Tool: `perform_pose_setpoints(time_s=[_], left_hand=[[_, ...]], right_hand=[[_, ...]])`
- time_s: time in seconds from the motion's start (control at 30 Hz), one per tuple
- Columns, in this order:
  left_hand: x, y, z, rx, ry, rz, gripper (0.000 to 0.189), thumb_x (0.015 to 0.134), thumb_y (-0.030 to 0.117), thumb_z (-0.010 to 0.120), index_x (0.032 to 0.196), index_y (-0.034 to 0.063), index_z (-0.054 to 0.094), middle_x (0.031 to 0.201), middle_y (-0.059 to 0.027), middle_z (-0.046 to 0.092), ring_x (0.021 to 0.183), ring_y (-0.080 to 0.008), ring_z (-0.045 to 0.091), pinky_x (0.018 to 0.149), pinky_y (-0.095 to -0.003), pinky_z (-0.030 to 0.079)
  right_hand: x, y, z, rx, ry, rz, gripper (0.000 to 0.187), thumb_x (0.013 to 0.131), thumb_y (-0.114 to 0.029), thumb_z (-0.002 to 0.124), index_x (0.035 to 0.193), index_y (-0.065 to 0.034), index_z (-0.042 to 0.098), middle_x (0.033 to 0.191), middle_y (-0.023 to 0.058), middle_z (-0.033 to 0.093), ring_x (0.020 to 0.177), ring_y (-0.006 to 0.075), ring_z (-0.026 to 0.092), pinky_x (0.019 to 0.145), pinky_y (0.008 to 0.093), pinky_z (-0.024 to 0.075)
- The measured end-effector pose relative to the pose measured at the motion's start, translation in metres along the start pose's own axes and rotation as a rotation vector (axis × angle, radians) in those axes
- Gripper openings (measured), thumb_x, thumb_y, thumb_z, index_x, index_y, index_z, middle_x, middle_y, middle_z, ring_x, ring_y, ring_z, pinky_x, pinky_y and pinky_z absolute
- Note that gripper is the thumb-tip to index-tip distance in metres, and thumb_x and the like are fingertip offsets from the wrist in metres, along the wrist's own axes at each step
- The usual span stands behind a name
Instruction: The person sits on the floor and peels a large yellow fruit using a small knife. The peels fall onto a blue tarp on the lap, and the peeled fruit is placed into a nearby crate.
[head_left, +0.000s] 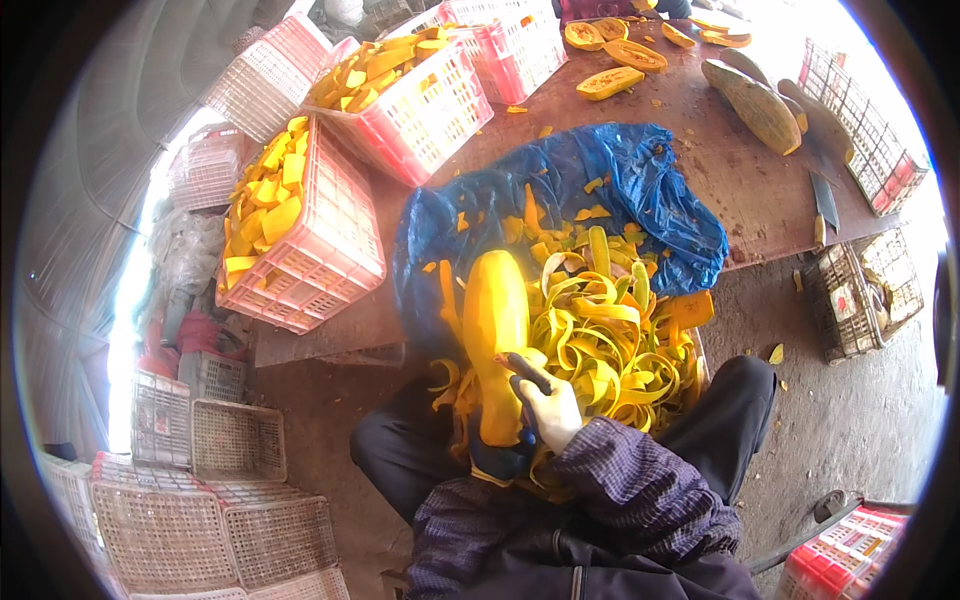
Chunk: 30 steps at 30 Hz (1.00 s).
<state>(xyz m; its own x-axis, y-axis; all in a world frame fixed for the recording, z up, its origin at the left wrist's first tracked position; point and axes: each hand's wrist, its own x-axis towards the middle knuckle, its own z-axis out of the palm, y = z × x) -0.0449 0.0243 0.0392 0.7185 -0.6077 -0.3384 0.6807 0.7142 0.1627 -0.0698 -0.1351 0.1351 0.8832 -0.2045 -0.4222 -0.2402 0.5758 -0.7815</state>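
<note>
A long-necked squash (495, 307), peeled to bright yellow-orange flesh, lies lengthwise before me. At its near, narrow end my left hand (501, 455), in a dark blue-coated glove, grips it from below. My right hand (551, 405), wearing a white glove with dark coated fingers, rests over the squash's right side, a bare fingertip showing through the glove. Whether a tool sits in that hand is hidden. Beside the squash, a heap of curled green-yellow peel strips (600, 330) spreads to the right. Crumpled blue plastic sheeting (465, 202) lies behind, scattered with peel scraps.
Crates of cut squash pieces (315, 232) (420, 112) stand on the table's left. Halved squashes (611, 82), whole squashes (754, 105) and a knife (825, 206) lie farther back and right. Stacked plastic crates (165, 525) fill the lower left. Another person (592, 7) is partly visible across the table.
</note>
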Motion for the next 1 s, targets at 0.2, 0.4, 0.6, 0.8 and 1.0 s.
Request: perform_pose_setpoints(time_s=[0.2, 0.4, 0.6, 0.8, 1.0], left_hand=[[-0.022, 0.083, 0.04, 0.188, 0.258, 0.088, 0.063, 0.101, 0.051, 0.062, 0.146, 0.0078, 0.057, 0.139, -0.0161, 0.065, 0.118, -0.0366, 0.066, 0.09, -0.047, 0.062], [0.076, 0.182, 0.049, 0.696, 0.483, 0.432, 0.05, 0.098, 0.045, 0.068, 0.13, 0.0056, 0.066, 0.118, -0.01, 0.076, 0.102, -0.0279, 0.074, 0.084, -0.0437, 0.062], [0.185, 0.216, 0.096, 0.72, 0.587, 0.492, 0.055, 0.095, 0.036, 0.079, 0.132, -0.0017, 0.066, 0.117, -0.0129, 0.075, 0.1, -0.0256, 0.073, 0.087, -0.042, 0.059], [0.252, 0.193, 0.146, 1.208, 0.912, 0.353, 0.068, 0.088, 0.041, 0.084, 0.136, -0.0024, 0.064, 0.127, -0.0142, 0.072, 0.109, -0.0269, 0.071, 0.098, -0.0423, 0.057], [0.291, 0.212, 0.128, 1.248, 0.79, 0.193, 0.063, 0.087, 0.036, 0.085, 0.131, -0.0059, 0.068, 0.124, -0.0149, 0.074, 0.108, -0.0259, 0.072, 0.096, -0.0386, 0.057]], right_hand=[[0.016, 0.003, -0.032, -0.472, 0.111, -0.199, 0.046, 0.101, -0.01, 0.06, 0.146, -0.0077, 0.064, 0.135, 0.0176, 0.073, 0.124, 0.0232, 0.069, 0.109, 0.0298, 0.0486], [0.008, 0.015, -0.031, -0.41, 0.172, -0.163, 0.047, 0.101, -0.015, 0.063, 0.148, -0.0124, 0.064, 0.092, 0.0099, 0.07, 0.074, 0.0151, 0.059, 0.07, 0.0296, 0.0494], [-0.037, -0.026, -0.041, -0.883, 0.279, -0.464, 0.05, 0.096, -0.022, 0.071, 0.146, -0.0258, 0.067, 0.086, 0.0196, 0.076, 0.085, 0.0323, 0.077, 0.085, 0.0394, 0.0589], [0.007, -0.029, -0.096, -0.615, 0.462, -0.263, 0.05, 0.1, -0.013, 0.063, 0.149, -0.0104, 0.062, 0.122, 0.0275, 0.075, 0.108, 0.0214, 0.075, 0.091, 0.0343, 0.0579], [0.041, 0.058, -0.049, -0.639, -0.013, 0.145, 0.051, 0.097, -0.027, 0.068, 0.144, -0.0087, 0.065, 0.127, 0.025, 0.074, 0.113, 0.0276, 0.073, 0.098, 0.0361, 0.0562]])
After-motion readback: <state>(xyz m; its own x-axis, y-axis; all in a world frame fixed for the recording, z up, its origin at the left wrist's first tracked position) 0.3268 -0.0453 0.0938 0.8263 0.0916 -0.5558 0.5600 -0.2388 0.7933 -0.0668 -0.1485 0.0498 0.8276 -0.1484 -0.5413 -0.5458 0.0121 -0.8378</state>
